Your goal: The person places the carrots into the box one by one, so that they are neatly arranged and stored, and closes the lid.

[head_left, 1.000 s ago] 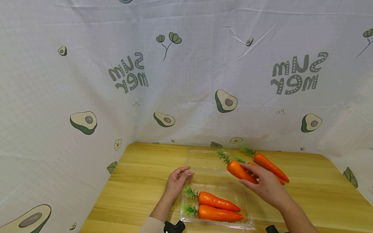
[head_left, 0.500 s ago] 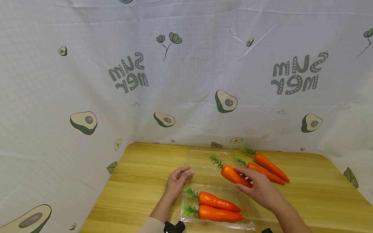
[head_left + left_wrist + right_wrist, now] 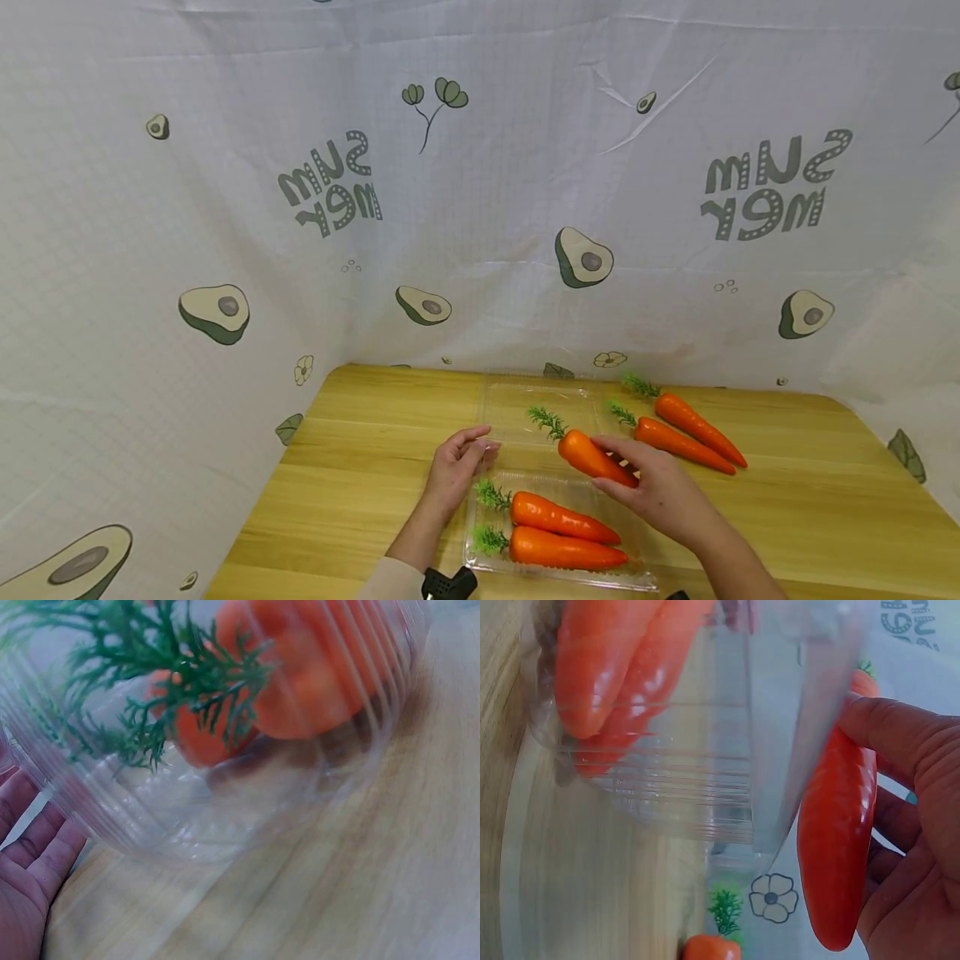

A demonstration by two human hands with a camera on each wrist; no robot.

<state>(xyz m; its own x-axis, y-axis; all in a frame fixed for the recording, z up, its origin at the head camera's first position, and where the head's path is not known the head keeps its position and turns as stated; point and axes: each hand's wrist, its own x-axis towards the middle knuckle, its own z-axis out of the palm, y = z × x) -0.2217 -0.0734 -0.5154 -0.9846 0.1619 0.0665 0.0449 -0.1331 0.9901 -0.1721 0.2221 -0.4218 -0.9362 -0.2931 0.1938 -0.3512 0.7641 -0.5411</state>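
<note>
Now our right hand (image 3: 656,490) curls round a glossy tapered orange carrot (image 3: 582,452) at one o'clock of the clear plastic clamshell box (image 3: 555,577). Left hand (image 3: 452,468) loosely bent at ten; pinching, we can't tell. Best turn the green leaves (image 3: 548,422) to nine, like the two orange carrots (image 3: 567,547) inside, lowering gently.

Left sleeve (image 3: 392,579) pale beige, plain; wrist device (image 3: 448,584) black, small.

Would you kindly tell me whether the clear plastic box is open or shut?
The box is open: in the head view its lid lies behind it, leaving the two carrots inside uncovered.
</note>
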